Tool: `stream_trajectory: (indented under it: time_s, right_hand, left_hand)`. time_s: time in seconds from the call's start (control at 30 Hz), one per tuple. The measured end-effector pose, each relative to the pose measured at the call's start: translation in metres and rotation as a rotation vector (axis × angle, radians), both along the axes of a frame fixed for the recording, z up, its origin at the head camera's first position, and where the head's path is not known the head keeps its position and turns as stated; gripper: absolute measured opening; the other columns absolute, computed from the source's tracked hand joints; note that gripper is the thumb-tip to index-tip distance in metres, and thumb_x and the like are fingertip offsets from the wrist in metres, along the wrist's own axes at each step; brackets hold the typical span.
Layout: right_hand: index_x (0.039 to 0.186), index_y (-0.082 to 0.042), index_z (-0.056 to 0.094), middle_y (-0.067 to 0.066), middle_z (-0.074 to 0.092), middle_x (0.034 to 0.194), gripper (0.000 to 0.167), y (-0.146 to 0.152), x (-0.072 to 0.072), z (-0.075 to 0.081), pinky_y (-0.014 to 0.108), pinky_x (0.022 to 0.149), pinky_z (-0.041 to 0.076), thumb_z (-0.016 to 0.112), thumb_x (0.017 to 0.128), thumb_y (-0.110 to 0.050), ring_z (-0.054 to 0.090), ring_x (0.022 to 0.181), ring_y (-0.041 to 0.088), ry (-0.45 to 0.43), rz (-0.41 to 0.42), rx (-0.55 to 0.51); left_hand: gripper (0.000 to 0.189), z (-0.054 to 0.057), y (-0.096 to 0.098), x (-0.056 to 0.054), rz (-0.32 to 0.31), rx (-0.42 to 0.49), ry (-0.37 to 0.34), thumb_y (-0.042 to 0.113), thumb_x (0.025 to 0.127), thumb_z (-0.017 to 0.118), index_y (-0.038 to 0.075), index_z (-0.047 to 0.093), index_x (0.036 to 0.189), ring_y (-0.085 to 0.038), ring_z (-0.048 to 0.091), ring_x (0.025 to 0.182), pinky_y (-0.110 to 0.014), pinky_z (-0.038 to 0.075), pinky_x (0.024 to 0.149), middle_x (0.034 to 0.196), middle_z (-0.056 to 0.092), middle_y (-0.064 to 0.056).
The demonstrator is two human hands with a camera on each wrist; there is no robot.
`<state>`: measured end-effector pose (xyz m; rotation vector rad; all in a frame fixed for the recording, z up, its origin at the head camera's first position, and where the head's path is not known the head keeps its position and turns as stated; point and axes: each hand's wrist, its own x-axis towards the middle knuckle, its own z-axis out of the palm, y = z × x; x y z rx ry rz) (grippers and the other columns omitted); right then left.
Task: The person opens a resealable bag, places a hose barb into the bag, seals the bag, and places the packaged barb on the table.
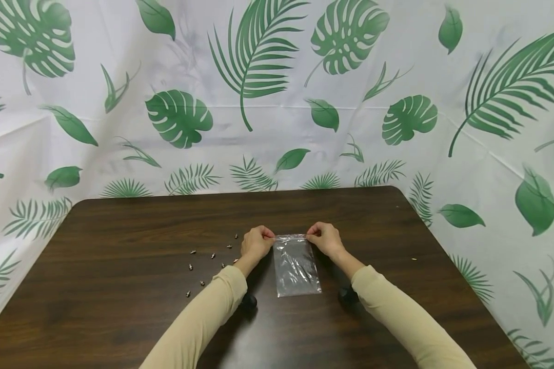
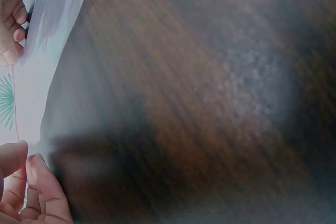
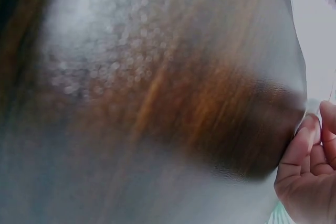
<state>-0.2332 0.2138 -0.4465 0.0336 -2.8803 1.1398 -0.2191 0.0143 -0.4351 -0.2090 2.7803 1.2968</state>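
Note:
A clear plastic zip bag (image 1: pixel 297 267) hangs flat between the two hands, its zip edge at the top. My left hand (image 1: pixel 257 242) pinches the top left corner between thumb and fingers. At the opposite top corner my right hand (image 1: pixel 325 238) pinches the bag the same way. In the left wrist view the left hand (image 2: pixel 34 187) grips the bag's edge, and a thin red line runs along the bag (image 2: pixel 55 40). The right wrist view shows the right hand (image 3: pixel 310 156) at the bag's corner. Whether anything lies inside cannot be told; no contents show.
Several small metal pieces (image 1: pixel 213 255) lie scattered on the dark wooden table (image 1: pixel 120 241), left of the left hand. A tiny yellowish bit (image 1: pixel 414 259) lies at the right. A leaf-patterned white cloth (image 1: pixel 277 138) hangs behind the table and along its sides.

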Motion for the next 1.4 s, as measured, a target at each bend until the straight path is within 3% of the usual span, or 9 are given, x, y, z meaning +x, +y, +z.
stream_trajectory:
  time_s: [0.4,0.6,0.8,1.13,1.4]
  right_hand:
    - [0.082,-0.004,0.066,0.004,0.063,0.074,0.006,0.004,0.004,0.004,0.025,0.059,0.042,0.070,0.083,-0.008,0.052,0.063,0.011,-0.019,0.044,-0.043]
    - [0.083,-0.002,0.066,0.005,0.064,0.074,0.006,0.006,0.009,0.008,0.024,0.056,0.046,0.069,0.083,-0.006,0.053,0.060,0.010,-0.023,0.080,-0.109]
    - [0.086,0.002,0.064,0.008,0.064,0.076,0.006,0.007,0.015,0.014,0.025,0.059,0.049,0.067,0.084,-0.003,0.055,0.063,0.010,-0.054,0.124,-0.220]
    - [0.091,0.007,0.061,0.014,0.064,0.079,0.009,0.010,0.022,0.021,0.030,0.066,0.053,0.064,0.087,0.000,0.059,0.069,0.013,-0.122,0.178,-0.307]
    - [0.097,0.011,0.061,0.013,0.065,0.081,0.015,0.008,0.023,0.027,0.035,0.070,0.055,0.063,0.087,0.001,0.061,0.071,0.015,-0.174,0.250,-0.370]
  left_hand:
    - [0.005,-0.002,-0.003,0.002,-0.007,0.084,0.056,0.015,0.082,0.071,0.010,0.069,0.081,-0.016,0.057,0.073,-0.030,0.044,0.066,0.076,0.065,-0.001]
    - [0.006,-0.002,-0.006,0.001,-0.015,0.156,0.065,0.013,0.083,0.069,0.007,0.068,0.083,-0.010,0.061,0.062,-0.024,0.043,0.059,0.071,0.066,-0.002]
    - [0.005,0.001,-0.007,0.002,-0.023,0.265,0.064,0.009,0.085,0.068,0.004,0.066,0.085,-0.007,0.060,0.058,-0.019,0.043,0.051,0.070,0.066,-0.004]
    - [0.006,0.010,-0.010,0.006,-0.061,0.337,0.082,0.007,0.087,0.066,0.002,0.065,0.088,-0.008,0.061,0.061,-0.020,0.048,0.055,0.075,0.067,-0.007]
    - [0.007,0.016,-0.012,0.008,-0.128,0.381,0.074,0.006,0.088,0.064,0.000,0.064,0.090,-0.019,0.065,0.068,-0.023,0.050,0.056,0.075,0.065,-0.008]
